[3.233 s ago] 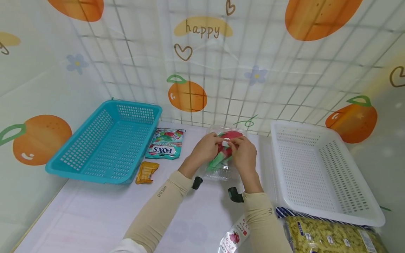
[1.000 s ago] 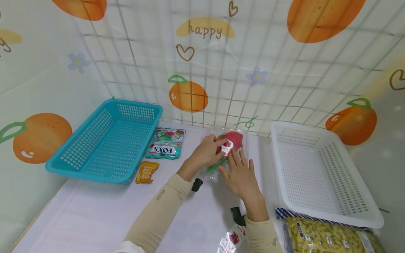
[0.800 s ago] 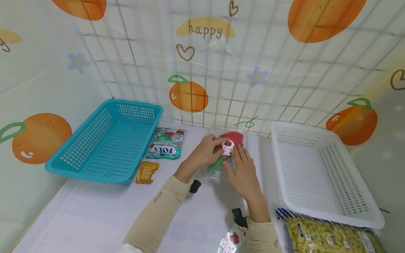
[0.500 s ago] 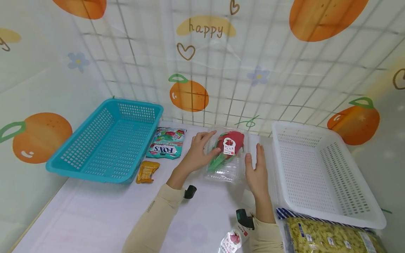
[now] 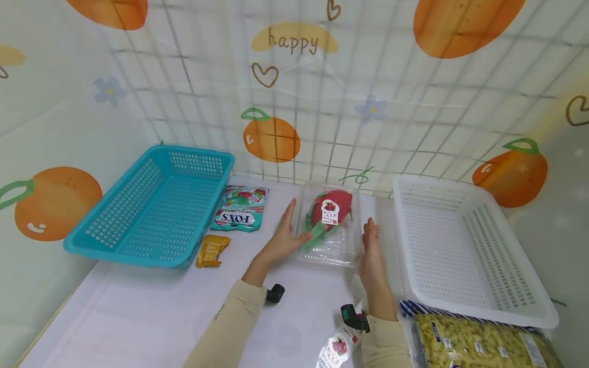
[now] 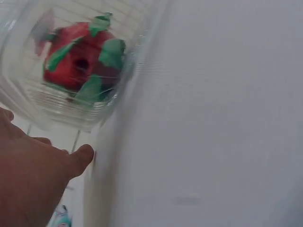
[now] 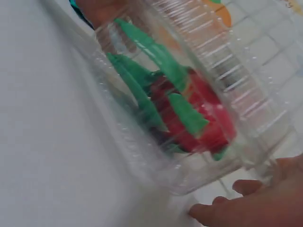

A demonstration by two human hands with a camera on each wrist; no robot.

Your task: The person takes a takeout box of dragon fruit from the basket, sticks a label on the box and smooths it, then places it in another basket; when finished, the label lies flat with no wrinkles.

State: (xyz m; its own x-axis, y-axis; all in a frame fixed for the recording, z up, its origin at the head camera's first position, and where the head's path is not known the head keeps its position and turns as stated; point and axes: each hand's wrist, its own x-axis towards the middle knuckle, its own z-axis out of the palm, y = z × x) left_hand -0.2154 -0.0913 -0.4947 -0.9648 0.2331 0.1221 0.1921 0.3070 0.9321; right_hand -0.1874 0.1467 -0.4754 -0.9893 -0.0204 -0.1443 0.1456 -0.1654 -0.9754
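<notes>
A clear plastic box with a lid lies at the back middle of the table, a red dragon fruit with green leaf tips inside it. On top of the lid sits a white label printed with a dragon fruit. My left hand is along the box's left side, fingers extended, its thumb at the box's edge. Along the right side stands my right hand, fingers fairly straight and thumb side up. Both wrist views show the fruit through the clear walls; whether the hands touch the box I cannot tell.
A teal basket stands at the left, beside a Fox's candy bag and a small orange packet. To the right are a white basket and a bag of pasta. A strip of labels lies near the front.
Earlier, both hands were over the lid with a label, which was then smoothed down onto it. They have since come apart to the box's left and right sides.
</notes>
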